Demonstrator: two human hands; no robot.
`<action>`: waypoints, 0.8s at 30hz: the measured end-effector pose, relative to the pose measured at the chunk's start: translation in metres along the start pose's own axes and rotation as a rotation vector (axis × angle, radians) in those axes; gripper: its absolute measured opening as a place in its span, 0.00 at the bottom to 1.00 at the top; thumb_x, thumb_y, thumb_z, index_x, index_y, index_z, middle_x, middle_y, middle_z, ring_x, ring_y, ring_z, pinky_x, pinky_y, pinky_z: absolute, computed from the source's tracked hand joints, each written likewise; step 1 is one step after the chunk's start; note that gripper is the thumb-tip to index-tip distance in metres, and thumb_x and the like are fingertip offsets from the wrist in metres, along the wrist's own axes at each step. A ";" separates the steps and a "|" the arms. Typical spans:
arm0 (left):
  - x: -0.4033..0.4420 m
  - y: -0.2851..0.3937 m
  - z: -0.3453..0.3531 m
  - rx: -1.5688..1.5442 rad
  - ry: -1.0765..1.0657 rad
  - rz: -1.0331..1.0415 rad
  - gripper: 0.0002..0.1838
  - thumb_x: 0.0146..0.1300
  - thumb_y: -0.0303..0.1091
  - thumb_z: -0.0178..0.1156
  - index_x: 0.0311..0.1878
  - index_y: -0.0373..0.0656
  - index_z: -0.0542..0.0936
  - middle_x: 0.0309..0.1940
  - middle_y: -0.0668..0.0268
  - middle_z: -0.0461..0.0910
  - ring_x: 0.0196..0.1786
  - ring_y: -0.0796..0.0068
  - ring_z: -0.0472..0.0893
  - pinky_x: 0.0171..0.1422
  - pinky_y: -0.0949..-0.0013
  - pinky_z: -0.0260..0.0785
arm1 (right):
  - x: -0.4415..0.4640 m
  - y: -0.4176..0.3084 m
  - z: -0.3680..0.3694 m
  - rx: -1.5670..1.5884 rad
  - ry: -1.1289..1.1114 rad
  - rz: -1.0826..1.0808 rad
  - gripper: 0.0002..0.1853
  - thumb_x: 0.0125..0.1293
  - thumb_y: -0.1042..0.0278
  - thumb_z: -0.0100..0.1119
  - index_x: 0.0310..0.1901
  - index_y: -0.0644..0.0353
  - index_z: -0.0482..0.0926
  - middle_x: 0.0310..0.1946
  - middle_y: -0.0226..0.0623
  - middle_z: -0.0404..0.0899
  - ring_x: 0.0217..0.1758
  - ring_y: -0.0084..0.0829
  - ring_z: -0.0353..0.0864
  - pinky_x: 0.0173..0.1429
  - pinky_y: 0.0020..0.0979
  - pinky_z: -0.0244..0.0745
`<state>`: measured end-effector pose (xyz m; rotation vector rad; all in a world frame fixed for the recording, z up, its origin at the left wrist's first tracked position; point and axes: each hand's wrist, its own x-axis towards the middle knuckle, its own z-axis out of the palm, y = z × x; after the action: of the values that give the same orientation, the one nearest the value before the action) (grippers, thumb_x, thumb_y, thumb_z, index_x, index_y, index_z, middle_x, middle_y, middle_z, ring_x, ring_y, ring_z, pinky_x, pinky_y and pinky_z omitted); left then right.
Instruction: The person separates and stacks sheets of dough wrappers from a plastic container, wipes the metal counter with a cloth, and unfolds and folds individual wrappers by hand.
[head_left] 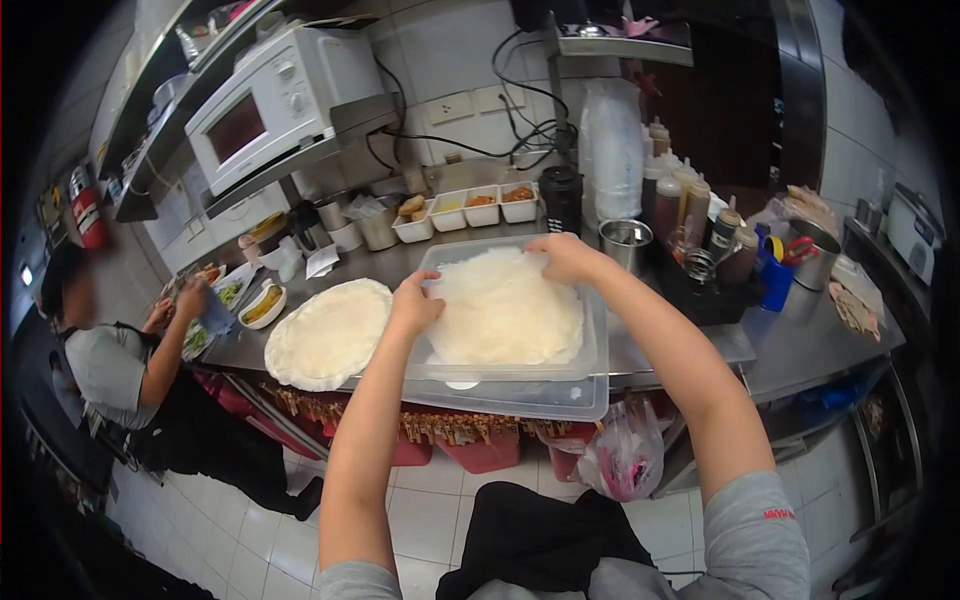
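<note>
A shallow clear plastic tub sits in front of me on the steel counter, with a pale, flour-like layer spread inside. My left hand is curled at the tub's left side, its thumb over the rim. At the far right part of the rim, my right hand is closed with bent fingers; some fingertips are hidden. Beneath the tub, a clear plastic lid or second tub juts past the counter's front edge. Left of my left forearm lies a flat round of dough.
Behind the tub stand white food containers and a black bottle. Sauce bottles, a metal pot and a blue holder are to the right. A co-worker handles food at the left, below a microwave.
</note>
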<state>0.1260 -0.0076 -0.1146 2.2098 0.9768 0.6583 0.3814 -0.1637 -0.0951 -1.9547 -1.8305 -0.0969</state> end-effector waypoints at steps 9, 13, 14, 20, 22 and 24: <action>-0.130 0.082 0.043 0.237 -0.093 0.765 0.24 0.56 0.40 0.66 0.55 0.42 0.76 0.60 0.52 0.70 0.62 0.51 0.71 0.67 0.57 0.61 | -0.136 -0.037 -0.008 0.441 0.573 -0.037 0.06 0.58 0.74 0.58 0.37 0.63 0.81 0.36 0.42 0.77 0.38 0.41 0.79 0.43 0.36 0.73; -0.158 0.066 0.077 0.382 0.090 0.876 0.17 0.50 0.41 0.70 0.40 0.43 0.79 0.39 0.62 0.78 0.46 0.62 0.76 0.55 0.62 0.62 | -0.210 -0.030 0.022 0.371 0.606 0.052 0.05 0.57 0.78 0.57 0.35 0.64 0.80 0.32 0.41 0.75 0.34 0.40 0.78 0.38 0.34 0.73; -0.156 0.057 0.080 0.395 0.148 0.843 0.16 0.49 0.40 0.71 0.37 0.43 0.79 0.35 0.65 0.78 0.43 0.64 0.76 0.53 0.63 0.61 | -0.221 -0.031 0.028 0.257 0.636 0.052 0.04 0.55 0.80 0.58 0.33 0.64 0.79 0.32 0.40 0.74 0.36 0.41 0.77 0.40 0.35 0.73; -0.151 0.068 0.032 0.274 0.348 0.876 0.15 0.48 0.38 0.71 0.34 0.41 0.77 0.28 0.65 0.73 0.40 0.62 0.71 0.56 0.61 0.54 | -0.239 -0.029 0.034 0.129 0.731 -0.034 0.07 0.50 0.81 0.57 0.33 0.63 0.76 0.35 0.38 0.73 0.39 0.40 0.76 0.42 0.36 0.73; -0.157 0.064 0.018 0.307 0.234 0.852 0.18 0.44 0.40 0.73 0.37 0.43 0.78 0.32 0.66 0.74 0.43 0.62 0.71 0.58 0.60 0.53 | -0.240 -0.029 0.037 0.124 0.764 -0.047 0.08 0.49 0.81 0.57 0.33 0.64 0.76 0.36 0.38 0.73 0.39 0.40 0.76 0.42 0.36 0.73; -0.174 0.068 0.021 0.393 0.144 0.843 0.22 0.41 0.41 0.74 0.40 0.45 0.78 0.36 0.66 0.74 0.45 0.62 0.70 0.59 0.59 0.52 | -0.240 -0.029 0.039 0.180 0.792 -0.072 0.07 0.49 0.83 0.57 0.32 0.64 0.77 0.35 0.38 0.74 0.38 0.39 0.76 0.41 0.35 0.73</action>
<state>0.0671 -0.1859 -0.1132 2.9639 0.1853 1.0648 0.3162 -0.3715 -0.2065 -1.4218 -1.3151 -0.6108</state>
